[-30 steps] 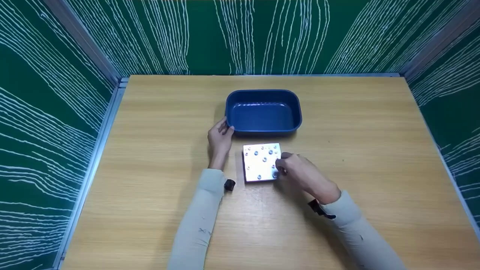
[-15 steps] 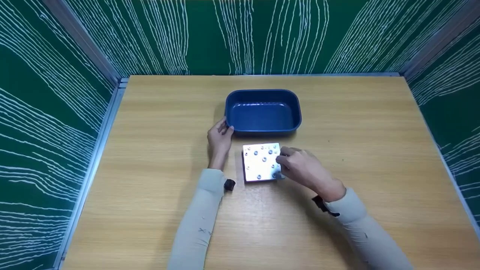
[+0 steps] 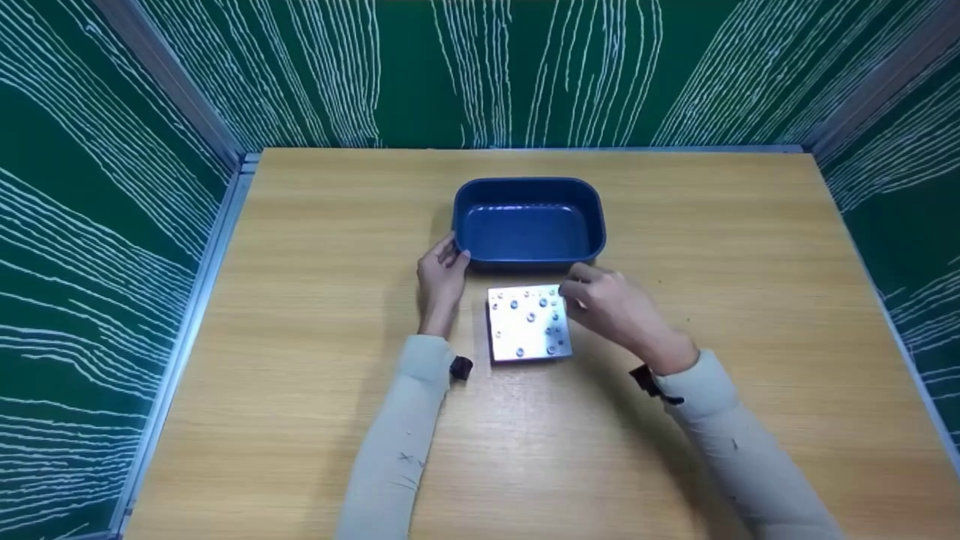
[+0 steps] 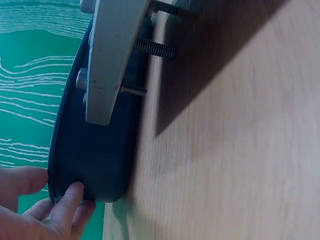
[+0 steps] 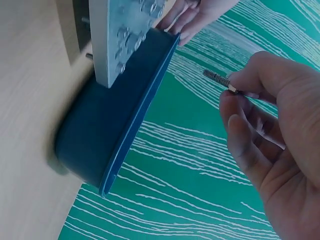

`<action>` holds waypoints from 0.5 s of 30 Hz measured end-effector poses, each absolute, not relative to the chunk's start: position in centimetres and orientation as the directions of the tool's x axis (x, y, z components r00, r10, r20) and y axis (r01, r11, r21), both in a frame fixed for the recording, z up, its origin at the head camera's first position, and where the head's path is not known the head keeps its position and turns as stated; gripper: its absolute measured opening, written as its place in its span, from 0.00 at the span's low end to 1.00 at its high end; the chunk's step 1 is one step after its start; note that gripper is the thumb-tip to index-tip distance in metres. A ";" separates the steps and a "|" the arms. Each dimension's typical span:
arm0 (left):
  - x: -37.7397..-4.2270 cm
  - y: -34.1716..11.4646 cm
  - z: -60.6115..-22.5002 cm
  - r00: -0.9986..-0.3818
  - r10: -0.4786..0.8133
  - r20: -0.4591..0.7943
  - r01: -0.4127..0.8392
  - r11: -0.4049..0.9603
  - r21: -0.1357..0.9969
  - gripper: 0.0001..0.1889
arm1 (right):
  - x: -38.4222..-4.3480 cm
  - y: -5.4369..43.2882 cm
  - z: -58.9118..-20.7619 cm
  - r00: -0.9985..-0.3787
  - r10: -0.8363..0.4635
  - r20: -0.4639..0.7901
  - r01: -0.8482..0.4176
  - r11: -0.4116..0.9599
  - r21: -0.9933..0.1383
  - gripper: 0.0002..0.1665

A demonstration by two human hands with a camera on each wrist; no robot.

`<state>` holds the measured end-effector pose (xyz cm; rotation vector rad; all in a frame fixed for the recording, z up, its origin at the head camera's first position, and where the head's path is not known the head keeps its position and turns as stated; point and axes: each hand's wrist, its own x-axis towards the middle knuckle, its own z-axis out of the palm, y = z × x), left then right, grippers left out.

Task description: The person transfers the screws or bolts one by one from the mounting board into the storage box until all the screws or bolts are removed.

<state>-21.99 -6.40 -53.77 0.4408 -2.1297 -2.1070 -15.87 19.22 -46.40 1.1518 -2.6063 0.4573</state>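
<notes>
A blue rectangular tub [image 3: 529,234] stands on the table. My left hand [image 3: 441,283] pinches its near left corner, with the thumb [image 4: 32,180] and fingers [image 4: 66,209] on either side of the rim. In front of the tub is a square metal plate [image 3: 516,330] fitted with several bolts, whose threaded ends stick out below it in the left wrist view. My right hand [image 3: 613,309] hovers at the plate's far right corner. Between its thumb and forefinger it pinches a small bolt [image 5: 219,79], threaded end pointing away from the fingers.
The wooden table [image 3: 337,247] ends at a metal frame [image 3: 191,311] along the left. Green walls [image 3: 409,75] with white wavy lines enclose the back and sides. The plate sits close to the tub's near side.
My right hand has moved from the plate's right edge toward its far corner and the tub, uncovering bolts on that side. The left hand stays at the tub's corner.
</notes>
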 end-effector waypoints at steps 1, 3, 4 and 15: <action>-22.0 -6.4 -53.8 -0.951 -0.284 -0.125 -0.129 -0.003 0.992 0.25 | -16.1 19.2 -46.3 -0.654 -0.667 0.357 -0.749 0.637 -0.181 0.07; -22.1 -6.4 -53.8 -0.950 -0.286 -0.125 -0.133 0.006 0.991 0.25 | -16.6 19.3 -46.2 -0.656 -0.664 0.358 -0.747 0.638 -0.185 0.06; -22.1 -6.4 -53.8 -0.950 -0.287 -0.125 -0.133 0.011 0.991 0.25 | -16.8 19.3 -46.1 -0.659 -0.663 0.355 -0.745 0.640 -0.189 0.06; -22.0 -6.3 -53.7 -0.949 -0.284 -0.134 -0.147 0.025 0.989 0.25 | -19.1 19.4 -45.6 -0.700 -0.639 0.318 -0.708 0.679 -0.193 0.08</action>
